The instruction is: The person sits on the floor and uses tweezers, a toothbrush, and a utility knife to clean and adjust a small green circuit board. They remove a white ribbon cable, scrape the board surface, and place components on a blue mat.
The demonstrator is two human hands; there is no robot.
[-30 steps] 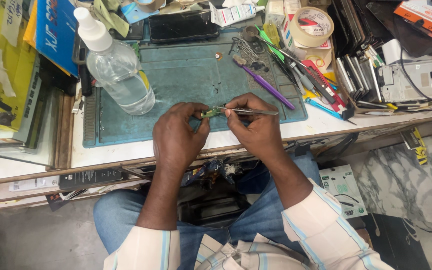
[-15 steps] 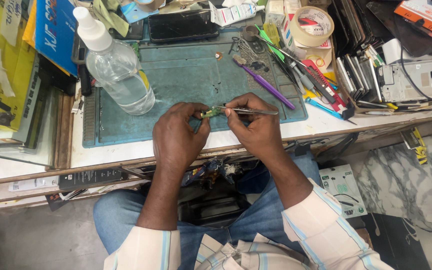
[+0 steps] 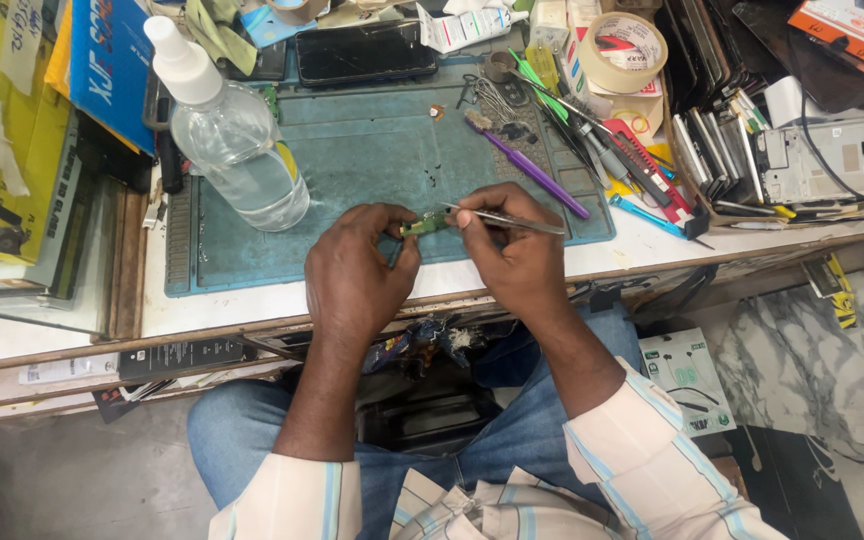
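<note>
Green and very small, the circuit board (image 3: 424, 223) is pinched in the fingertips of your left hand (image 3: 357, 270), just above the front edge of the teal work mat (image 3: 372, 160). Most of the board is hidden by your thumb and fingers, so its shape and its parts are hard to make out. Your right hand (image 3: 512, 255) is closed around metal tweezers (image 3: 507, 217); their tips meet the right end of the board, but I cannot tell if they grip something there. The back ends of the tweezers stick out to the right over the mat.

At the left edge of the mat a clear spray bottle (image 3: 232, 140) lies tilted, and a purple brush (image 3: 532, 172) lies near the right edge. A dark phone (image 3: 365, 52) at the back edge is partly cut off.

Compared with half a second ago, both hands and the board keep almost the same place; no change in the grip can be seen.
</note>
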